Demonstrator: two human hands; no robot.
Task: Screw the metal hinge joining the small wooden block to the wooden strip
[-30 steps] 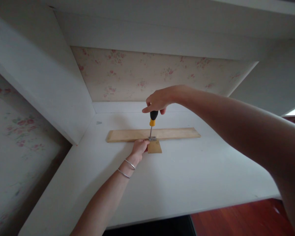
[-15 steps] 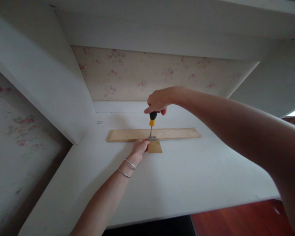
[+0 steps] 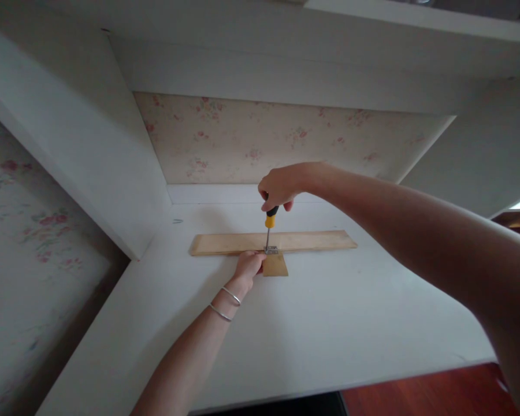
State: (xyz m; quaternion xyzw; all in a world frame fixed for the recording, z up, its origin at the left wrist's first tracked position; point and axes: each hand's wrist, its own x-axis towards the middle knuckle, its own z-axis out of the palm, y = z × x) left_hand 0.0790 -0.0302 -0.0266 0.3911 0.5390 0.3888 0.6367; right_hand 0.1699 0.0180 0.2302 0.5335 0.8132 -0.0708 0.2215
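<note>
My right hand (image 3: 279, 186) is wrapped round the black and yellow handle of a screwdriver (image 3: 270, 221), which points down, slightly tilted. Its tip meets a small metal hinge (image 3: 271, 250) that spans the edge of a long wooden board (image 3: 312, 240) and a short wooden piece (image 3: 275, 266). Close against the hinge, my left hand (image 3: 249, 264) grips the near side where the two wooden parts meet; its fingertips are partly hidden. Any screw under the tip is too small to make out.
The wood lies on a white desktop (image 3: 338, 312). Two small thin metal bits (image 3: 178, 221) lie near the back left. A white side panel (image 3: 91, 150) rises at the left, and a white shelf (image 3: 286, 69) overhangs the back. Red flooring (image 3: 424, 393) shows beyond the front edge.
The whole view has shifted slightly, so everything sits a little lower. My right hand has turned slightly on the screwdriver handle; my left hand keeps its place by the hinge.
</note>
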